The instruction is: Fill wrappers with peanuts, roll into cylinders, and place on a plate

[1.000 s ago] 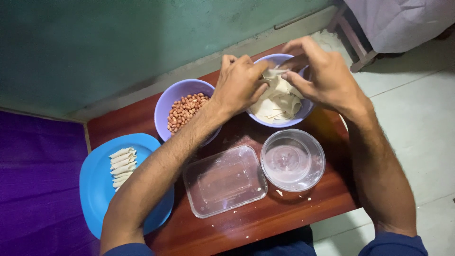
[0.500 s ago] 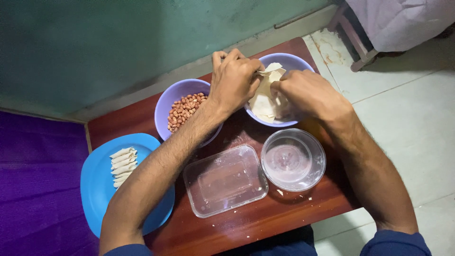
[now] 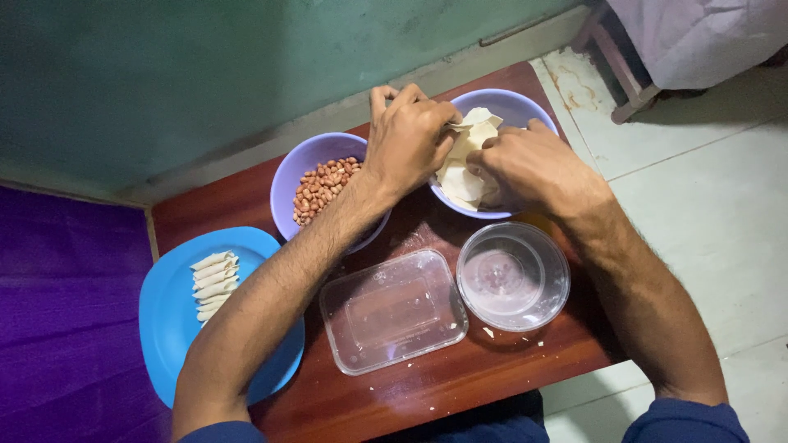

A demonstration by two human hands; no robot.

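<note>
Both hands, left hand (image 3: pixel 408 135) and right hand (image 3: pixel 529 168), pinch pale dough sheets (image 3: pixel 461 176) in a purple bowl (image 3: pixel 525 105) (peanut bowl (image 3: pixel 305 160) alongside) on the desk (image 3: pixel 427 394).

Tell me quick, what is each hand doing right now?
Left hand: fingers curled shut, pinching a pale dough sheet over the purple bowl.
Right hand: fingers bent into the same bowl on the dough sheets; a firm grip cannot be told.
</note>
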